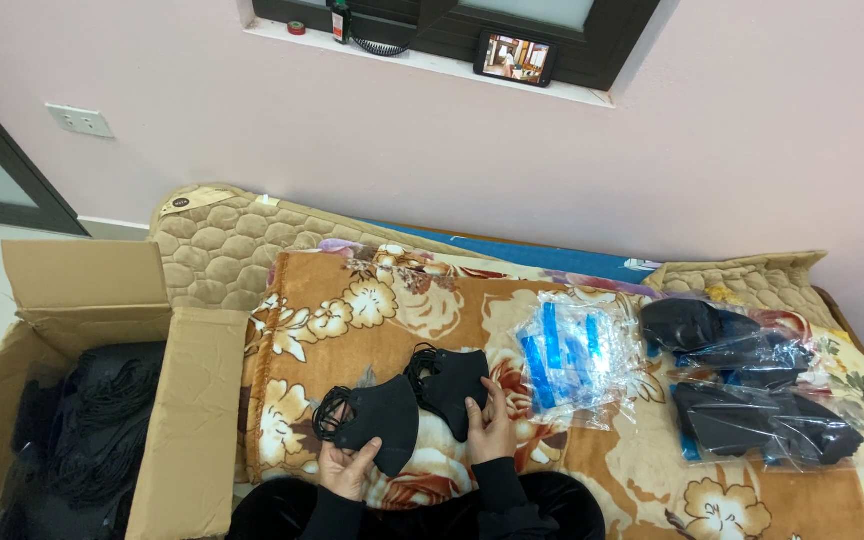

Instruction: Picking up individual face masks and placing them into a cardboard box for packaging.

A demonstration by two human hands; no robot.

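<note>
My left hand (348, 467) grips a black face mask (377, 417) by its lower edge, its ear loops bunched at the left. My right hand (491, 428) rests on a second black face mask (452, 378) lying on the floral blanket (402, 300), fingers along the mask's right edge. The two masks lie side by side and slightly overlap. Both of my sleeves are black.
An open cardboard box (192, 400) full of black masks stands at the left. Clear plastic bags with blue strips (567, 358) lie right of my hands. Bagged black masks (752, 400) pile at far right. A small lit screen (515, 57) sits on the window ledge.
</note>
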